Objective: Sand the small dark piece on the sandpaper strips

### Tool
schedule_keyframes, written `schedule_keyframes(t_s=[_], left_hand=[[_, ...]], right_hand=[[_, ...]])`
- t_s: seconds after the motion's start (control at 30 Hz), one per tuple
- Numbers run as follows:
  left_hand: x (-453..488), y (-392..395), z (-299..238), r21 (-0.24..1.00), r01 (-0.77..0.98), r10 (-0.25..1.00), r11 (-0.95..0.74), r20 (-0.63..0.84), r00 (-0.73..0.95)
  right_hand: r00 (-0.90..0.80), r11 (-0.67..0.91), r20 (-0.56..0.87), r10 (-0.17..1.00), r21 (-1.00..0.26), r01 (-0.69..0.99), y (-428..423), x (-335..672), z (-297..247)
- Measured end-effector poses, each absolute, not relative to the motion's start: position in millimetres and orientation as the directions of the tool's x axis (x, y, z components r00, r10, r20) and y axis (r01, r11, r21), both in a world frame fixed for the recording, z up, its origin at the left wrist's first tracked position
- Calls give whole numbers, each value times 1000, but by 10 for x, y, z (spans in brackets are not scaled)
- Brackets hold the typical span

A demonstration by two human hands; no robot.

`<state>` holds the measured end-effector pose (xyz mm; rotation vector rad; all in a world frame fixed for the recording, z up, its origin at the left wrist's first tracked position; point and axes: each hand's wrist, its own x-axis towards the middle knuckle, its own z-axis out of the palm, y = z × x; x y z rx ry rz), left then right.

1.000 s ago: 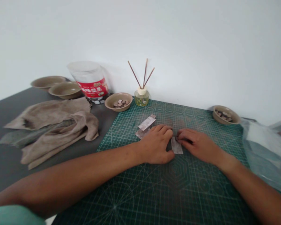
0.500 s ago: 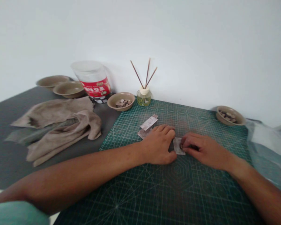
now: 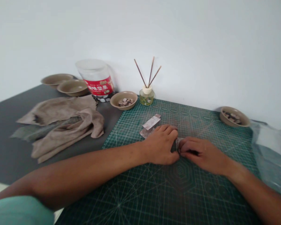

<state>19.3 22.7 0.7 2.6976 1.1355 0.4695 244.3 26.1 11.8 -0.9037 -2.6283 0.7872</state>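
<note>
On the green cutting mat (image 3: pixel 145 187), my left hand (image 3: pixel 162 144) rests palm down, fingers curled and thumb bent toward them; whatever lies under them is hidden. Just to its right, my right hand (image 3: pixel 199 153) pinches with thumb and fingers at a small pale grey piece (image 3: pixel 177 142). Most of that piece is covered by the fingers, and anything tiny in the pinch cannot be made out. The fingertips of both hands almost meet. Beyond my left hand lies a pale, mottled rectangular strip (image 3: pixel 151 122), overlapping a brownish-grey flat piece (image 3: pixel 144 133).
Crumpled brown cloth (image 3: pixel 61 109) lies left. Behind stand two stacked-looking bowls (image 3: pixel 72 87), a red-labelled clear tub (image 3: pixel 97 81), a bowl of small pieces (image 3: pixel 124 101) and a reed diffuser (image 3: pixel 146 95). Another filled bowl (image 3: pixel 234 117) and a plastic bag (image 3: pixel 271 153) are right.
My right hand has moved slightly left, up to my left hand, and now covers most of the pale piece that showed between them. The whole view has shifted a little.
</note>
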Motion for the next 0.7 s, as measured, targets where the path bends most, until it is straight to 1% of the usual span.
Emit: schedule_keyframes(t_s=[0.07, 0.13, 0.2, 0.27, 0.33, 0.47, 0.53, 0.6, 0.67, 0.7], left_hand=[[195, 228, 5, 282, 667, 723, -690, 211, 658], [195, 228, 5, 285, 670, 726, -686, 208, 655], [195, 227, 5, 289, 668, 726, -686, 214, 653], [193, 226, 6, 289, 663, 722, -691, 223, 655], [192, 225, 5, 286, 658, 716, -697, 228, 660], [193, 227, 3, 282, 667, 723, -690, 210, 658], [194, 225, 6, 281, 673, 727, -684, 201, 656], [195, 223, 10, 281, 672, 726, -685, 198, 658], [195, 221, 12, 277, 668, 722, -690, 202, 662], [195, 222, 13, 276, 666, 719, -693, 205, 664]], right_hand=[[-725, 654, 115, 679, -542, 527, 269, 2418, 92], [-690, 646, 136, 711, -514, 565, 293, 2437, 95], [-713, 650, 99, 694, -512, 562, 303, 2478, 131], [-760, 658, 42, 649, -533, 532, 285, 2499, 168], [-780, 658, 30, 625, -557, 506, 256, 2481, 174], [-716, 637, 99, 691, -553, 538, 263, 2438, 135], [-693, 627, 98, 714, -531, 571, 288, 2466, 146], [-722, 631, 49, 690, -528, 568, 293, 2500, 177], [-767, 641, -6, 641, -546, 539, 270, 2505, 192], [-779, 645, -9, 627, -555, 525, 256, 2494, 186]])
